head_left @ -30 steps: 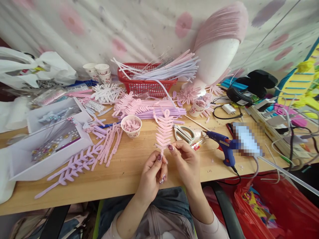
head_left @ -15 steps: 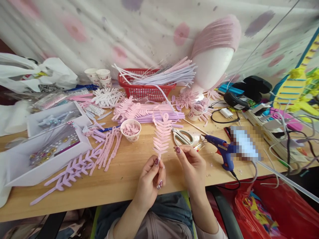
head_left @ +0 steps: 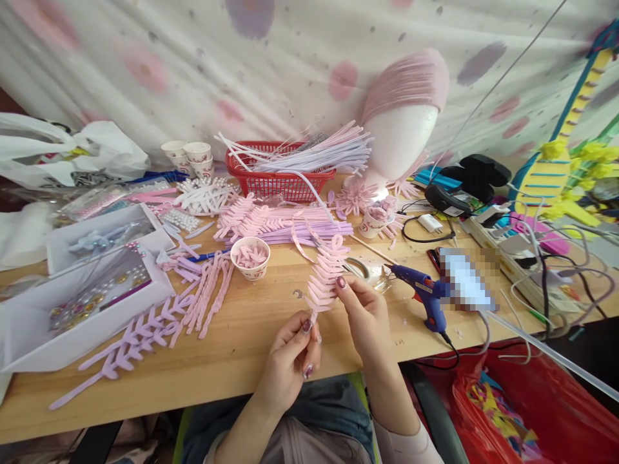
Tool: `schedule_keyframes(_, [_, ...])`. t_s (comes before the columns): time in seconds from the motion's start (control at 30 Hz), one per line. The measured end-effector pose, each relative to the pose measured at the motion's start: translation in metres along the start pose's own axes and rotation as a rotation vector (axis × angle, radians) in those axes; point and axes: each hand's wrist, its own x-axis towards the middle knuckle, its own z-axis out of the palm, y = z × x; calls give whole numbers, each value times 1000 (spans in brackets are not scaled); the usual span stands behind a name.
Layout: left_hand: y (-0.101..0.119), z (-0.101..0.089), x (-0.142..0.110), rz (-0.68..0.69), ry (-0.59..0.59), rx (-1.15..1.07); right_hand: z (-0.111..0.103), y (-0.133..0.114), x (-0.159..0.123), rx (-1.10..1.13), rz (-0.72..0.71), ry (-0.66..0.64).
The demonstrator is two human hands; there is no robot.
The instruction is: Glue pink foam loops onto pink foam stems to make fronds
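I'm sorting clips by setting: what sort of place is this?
Probably a craft workspace: the left hand holds a pink leafy piece, with a blue glue gun and a red basket of fuzzy stems nearby.

I count two hands point(head_left: 363, 322), one held pink frond point(head_left: 323, 278), two pink-filled cups point(head_left: 249, 273), two white boxes point(head_left: 91, 325), one basket point(head_left: 285, 188), one glue gun point(head_left: 420, 284).

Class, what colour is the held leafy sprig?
The leafy sprig is pale pink, shown in the head view.
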Motion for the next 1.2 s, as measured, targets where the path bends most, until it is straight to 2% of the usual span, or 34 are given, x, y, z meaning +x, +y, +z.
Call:
schedule_keyframes(0.27, [3,0,0,-20,-12,-4,-3,8,-3,106,81,40])
schedule_keyframes(0.57, [-1,-2,-8,6,183,302,0,-3,-6,-81,-75,24])
schedule_keyframes(0.83, [-1,-2,-8,54,179,400,2,-4,-8,-55,36,51])
schedule_keyframes(1.0, [-1,-3,-9,43,155,380,-1,0,-9,18,70,48])
schedule_keyframes(1.2, [1,-7,-6,-30,103,161,-6,6,-10,166,184,-40])
